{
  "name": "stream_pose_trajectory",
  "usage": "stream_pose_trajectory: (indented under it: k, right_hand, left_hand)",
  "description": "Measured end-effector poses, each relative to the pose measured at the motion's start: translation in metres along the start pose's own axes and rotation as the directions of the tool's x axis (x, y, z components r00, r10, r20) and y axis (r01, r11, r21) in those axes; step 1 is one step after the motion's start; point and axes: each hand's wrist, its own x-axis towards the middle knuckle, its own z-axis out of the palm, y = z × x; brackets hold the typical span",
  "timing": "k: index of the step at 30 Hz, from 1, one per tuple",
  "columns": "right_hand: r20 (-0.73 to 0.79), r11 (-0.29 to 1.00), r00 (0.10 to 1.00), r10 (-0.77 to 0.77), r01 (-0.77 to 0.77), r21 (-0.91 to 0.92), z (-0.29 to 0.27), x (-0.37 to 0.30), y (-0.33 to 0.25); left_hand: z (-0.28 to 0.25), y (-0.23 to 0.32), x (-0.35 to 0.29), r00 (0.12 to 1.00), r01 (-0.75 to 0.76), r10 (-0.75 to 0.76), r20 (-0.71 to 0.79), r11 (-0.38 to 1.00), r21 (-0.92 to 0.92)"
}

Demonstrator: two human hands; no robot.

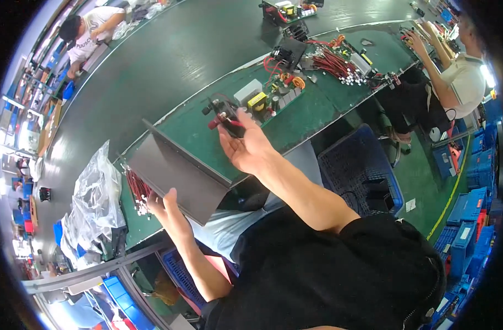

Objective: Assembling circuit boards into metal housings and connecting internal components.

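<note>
The left hand [174, 220] is gripping a bent grey panel [177, 176]. The right hand [248, 147] is grasping a black-and-red part [227, 116].

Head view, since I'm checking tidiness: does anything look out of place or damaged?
Mildly: crumpled clear plastic lies bunched at the left, near the red wires, looking like loose packaging. No damage or spill stands out.

Black part [225, 115] in right hand [249, 148] is blurred; probably has terminals on it, can't confirm. Wire bundle [136, 187] partly hidden behind the grey casing [180, 179]. Dark pieces [379, 195] in the blue crate [345, 157] too murky to identify. Right-side co-worker [465, 88] cut by the fisheye rim; items at their hands too small to tell.
</note>
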Motion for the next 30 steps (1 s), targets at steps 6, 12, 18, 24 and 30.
stream_pose_trajectory:
  k: [6,12,18,24,30]
  right_hand:
    - [0.120,0.998,0.991,0.052,-0.050,-0.027,-0.029,-0.003,-0.019]
    - [0.023,0.958,0.999,-0.026,0.031,-0.284,-0.116,-0.093,-0.072]
    - [-0.054,0.872,0.875,-0.481,0.472,-0.126,-0.122,-0.120,-0.082]
    - [0.198,0.822,0.882,-0.428,0.471,-0.321,-0.126,-0.089,-0.114]
    - [0.173,0.722,0.858,-0.483,0.502,-0.476,-0.147,-0.087,-0.109]
  left_hand:
    - [0.031,-0.002,-0.005,1.000,0.018,-0.015,-0.026,0.989,0.147]
    - [0.039,-0.027,0.000,0.995,0.039,-0.025,-0.095,0.987,0.155]
    - [0.037,-0.070,0.012,0.946,-0.307,0.099,0.309,0.586,0.750]
    - [0.082,-0.049,0.001,0.957,-0.224,0.271,0.105,0.461,0.859]
    - [0.126,-0.041,-0.005,0.961,-0.163,0.277,-0.016,0.611,0.775]
